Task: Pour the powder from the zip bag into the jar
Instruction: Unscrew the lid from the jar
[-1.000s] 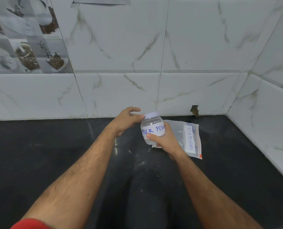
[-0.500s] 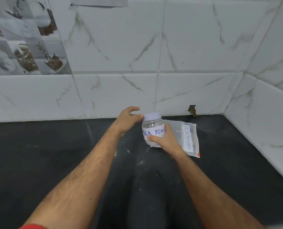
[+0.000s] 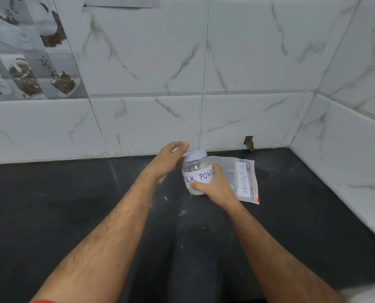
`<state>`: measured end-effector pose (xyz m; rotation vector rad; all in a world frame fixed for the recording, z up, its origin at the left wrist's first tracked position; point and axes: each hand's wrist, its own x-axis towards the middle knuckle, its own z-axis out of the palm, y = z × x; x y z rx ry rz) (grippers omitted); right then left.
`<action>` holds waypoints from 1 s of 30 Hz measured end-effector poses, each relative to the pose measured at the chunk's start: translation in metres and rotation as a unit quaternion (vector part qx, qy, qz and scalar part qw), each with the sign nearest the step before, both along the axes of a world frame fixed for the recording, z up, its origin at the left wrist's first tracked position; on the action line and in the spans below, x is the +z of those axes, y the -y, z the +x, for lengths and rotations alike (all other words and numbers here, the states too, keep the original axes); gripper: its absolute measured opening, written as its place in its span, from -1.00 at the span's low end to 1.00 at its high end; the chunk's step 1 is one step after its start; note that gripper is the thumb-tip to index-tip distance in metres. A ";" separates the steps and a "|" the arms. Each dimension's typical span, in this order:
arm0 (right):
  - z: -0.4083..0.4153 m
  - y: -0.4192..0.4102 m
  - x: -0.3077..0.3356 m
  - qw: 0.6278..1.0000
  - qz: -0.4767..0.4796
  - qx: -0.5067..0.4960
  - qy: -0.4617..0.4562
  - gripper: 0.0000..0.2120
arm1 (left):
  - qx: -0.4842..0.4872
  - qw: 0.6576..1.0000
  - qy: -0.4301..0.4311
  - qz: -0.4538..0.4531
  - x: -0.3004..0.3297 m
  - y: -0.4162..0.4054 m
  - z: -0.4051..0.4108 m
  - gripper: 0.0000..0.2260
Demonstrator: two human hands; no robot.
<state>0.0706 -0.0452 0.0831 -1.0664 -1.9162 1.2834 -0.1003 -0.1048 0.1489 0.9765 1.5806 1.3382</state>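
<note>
Black stone worktop [image 3: 72, 215] fills the lower view, dusted with a few white specks just short of the right hand's knuckles. Nothing on it has shifted over the last second: the zip bag [image 3: 236, 178] lies flat exactly where it lay, beyond and to the outside of the right hand's fingers, its handwritten label facing up. It looks slack and nearly flat, so whether much powder remains inside cannot be told.

The jar [image 3: 196, 176] stands on the worktop as before, clear plastic with a white paper label, gripped low around its body by the right hand [image 3: 212, 186], fingers and thumb curled round it. A layer of white shows at its base, under the thumb.

The one small change is at the lid [image 3: 195, 155]: the left hand [image 3: 169, 162] has shifted its fingertips [image 3: 185, 145] a little round the rim, curled against it, as if turning. Whether it is loosening or tightening, I cannot tell; if tightening, the pour is likely done.
</note>
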 end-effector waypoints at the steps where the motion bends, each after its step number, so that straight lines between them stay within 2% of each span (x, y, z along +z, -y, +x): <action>1: 0.003 -0.003 -0.001 1.000 0.001 -0.006 0.004 -0.27 | -0.004 1.000 -0.003 -0.001 0.000 0.002 -0.001 -0.47; 7: 0.012 -0.005 -0.001 1.000 0.016 0.006 0.023 -0.27 | 0.029 0.995 -0.093 -0.012 -0.005 0.002 -0.003 -0.42; 11: 0.012 0.006 -0.002 0.999 0.026 0.025 0.031 -0.24 | -0.015 0.993 -0.113 -0.020 0.000 -0.003 0.006 -0.35; 14: 0.011 0.011 -0.003 0.997 0.044 0.034 0.052 -0.21 | -0.061 0.989 -0.135 -0.030 0.005 -0.006 0.017 -0.42; 18: 0.017 0.007 -0.003 0.997 0.038 0.026 0.058 -0.22 | -0.100 0.983 -0.152 -0.033 0.008 -0.007 0.023 -0.63; 22: 0.025 0.005 -0.006 0.996 0.033 0.038 0.068 -0.21 | -0.133 0.970 -0.188 -0.079 0.006 -0.008 0.018 -0.54; 26: 0.025 0.006 -0.014 0.995 0.041 0.052 0.079 -0.22 | -0.096 0.965 -0.219 -0.107 -0.001 -0.009 0.018 -0.61; 28: 0.025 0.006 -0.020 0.994 0.034 0.058 0.085 -0.22 | -0.085 0.971 -0.188 -0.122 -0.009 -0.008 0.015 -0.60; 30: 0.028 0.006 -0.026 0.995 0.015 0.061 0.080 -0.19 | -0.063 0.987 -0.066 -0.131 -0.020 -0.003 0.010 -0.59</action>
